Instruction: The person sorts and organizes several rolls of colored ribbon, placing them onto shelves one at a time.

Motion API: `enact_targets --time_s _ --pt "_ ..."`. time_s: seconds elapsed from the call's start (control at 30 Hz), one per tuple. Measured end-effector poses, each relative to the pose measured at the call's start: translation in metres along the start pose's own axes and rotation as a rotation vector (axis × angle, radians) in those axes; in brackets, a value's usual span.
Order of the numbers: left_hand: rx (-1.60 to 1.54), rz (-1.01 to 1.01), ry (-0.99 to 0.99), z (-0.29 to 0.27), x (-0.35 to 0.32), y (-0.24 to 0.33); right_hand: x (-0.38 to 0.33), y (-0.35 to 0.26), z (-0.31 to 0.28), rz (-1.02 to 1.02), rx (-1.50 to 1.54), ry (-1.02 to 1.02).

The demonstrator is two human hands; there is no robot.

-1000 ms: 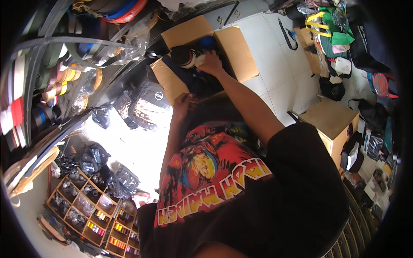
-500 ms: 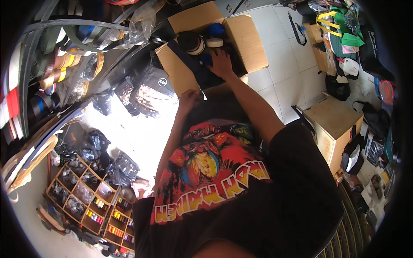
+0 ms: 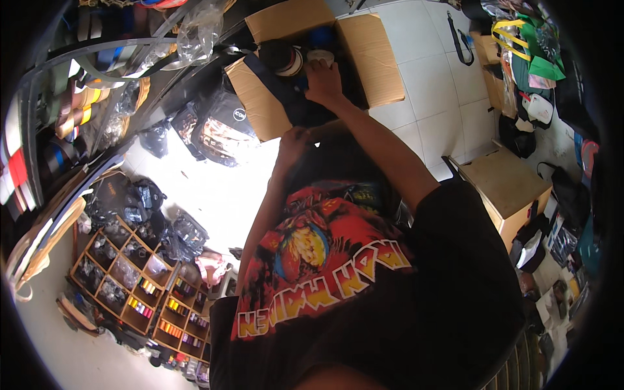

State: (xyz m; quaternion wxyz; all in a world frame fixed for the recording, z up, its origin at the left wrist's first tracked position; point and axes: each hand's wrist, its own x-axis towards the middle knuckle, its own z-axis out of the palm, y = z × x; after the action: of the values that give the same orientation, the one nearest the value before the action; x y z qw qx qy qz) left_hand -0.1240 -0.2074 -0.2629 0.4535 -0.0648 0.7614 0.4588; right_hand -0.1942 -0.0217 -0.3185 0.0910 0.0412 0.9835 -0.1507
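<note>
An open cardboard box (image 3: 380, 62) stands in front of me with dark things inside. Within it, my right hand (image 3: 324, 83) reaches from above, its bent fingers against the near side of a pale round roll (image 3: 320, 56). Left of that roll sits a large dark spool (image 3: 279, 58) with a light rim, and a blue thing (image 3: 320, 36) lies behind. A dark strip of fabric (image 3: 265, 75) runs over the box's left side. At the near left corner, my left hand (image 3: 296, 144) is closed beside the front flap (image 3: 333, 132); what its fingers hold is hidden.
Plastic-wrapped bags (image 3: 224, 127) lie left of the box on the floor. Rolls of webbing (image 3: 84, 104) fill a rack at left. A wooden compartment shelf (image 3: 140, 286) holds thread spools. To the right are a wooden cabinet (image 3: 504, 182), a black strap (image 3: 459, 39) and hanging bags (image 3: 539, 58).
My right hand has moved farther into the box, from the blue thing by the dark fabric to the pale roll. My left hand stays near the front corner, having shifted slightly right.
</note>
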Motion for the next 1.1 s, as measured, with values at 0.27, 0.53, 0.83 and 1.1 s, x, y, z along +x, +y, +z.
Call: enact_targets --time_s 0.27,0.53,0.83,1.1 --pt "-0.138 -0.026 0.064 0.013 -0.009 -0.021 -0.010 0.016 0.029 -0.108 0.035 -0.044" --pt "-0.039 -0.010 0.020 0.016 -0.007 -0.003 -0.028 0.029 0.012 0.058 -0.009 -0.056" --pt "0.059 -0.015 -0.003 0.013 0.004 -0.030 0.001 0.013 0.027 -0.218 -0.091 -0.078" --pt "0.312 0.280 0.267 0.015 0.001 0.012 -0.070 0.044 -0.003 -0.024 0.246 -0.052"
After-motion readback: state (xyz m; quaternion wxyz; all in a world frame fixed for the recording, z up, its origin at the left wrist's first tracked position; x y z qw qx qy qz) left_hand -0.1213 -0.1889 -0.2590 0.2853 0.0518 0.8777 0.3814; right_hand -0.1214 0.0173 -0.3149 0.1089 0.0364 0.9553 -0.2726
